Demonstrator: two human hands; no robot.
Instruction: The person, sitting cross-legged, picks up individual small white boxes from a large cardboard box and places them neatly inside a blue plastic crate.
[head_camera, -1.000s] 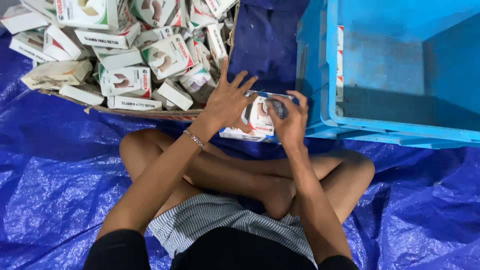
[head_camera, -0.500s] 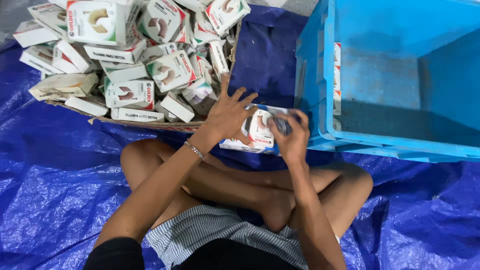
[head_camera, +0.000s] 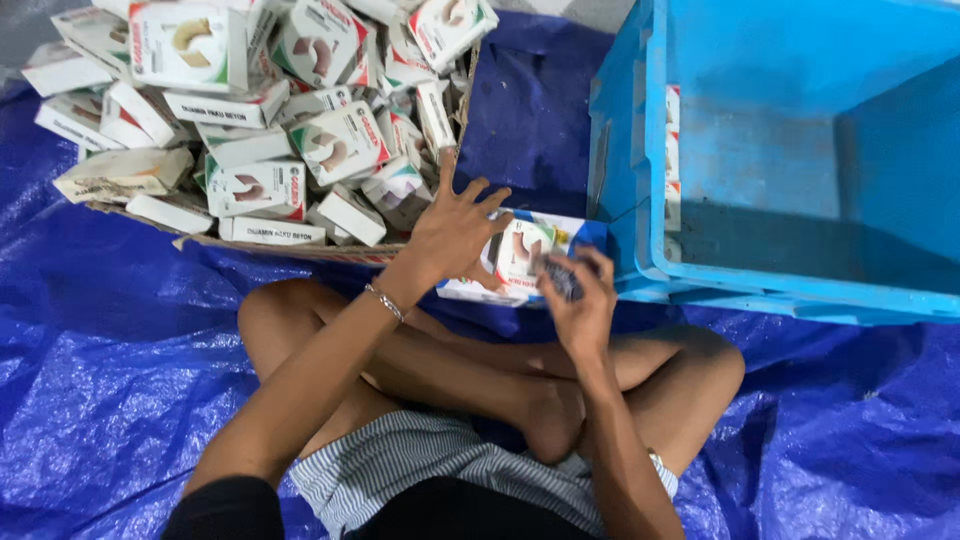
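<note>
the person sits cross-legged on a blue tarpaulin (head_camera: 120, 420) and works on a small white carton (head_camera: 520, 255) that lies on the tarp just in front of the shins, between a pile of boxes and a blue plastic crate (head_camera: 640, 200). the left hand (head_camera: 455, 230) lies spread and flat across the carton's left part, fingers wide, pinning it down. the right hand (head_camera: 575, 295) is curled narrow around a small dark object (head_camera: 560, 278) at the carton's near right corner; what that object is cannot be told.

judging by this, the step in hand is dealing with one single carton, held steady while the right hand works at it. the next move would call for a firm hold from the left hand and a careful, small motion by the right.

the shallow cardboard tray (head_camera: 300, 248) at upper left is heaped with many like white cartons (head_camera: 260, 190), lying tilted every way. the crate's visible inside looks bare, with its floor in shadow.
</note>
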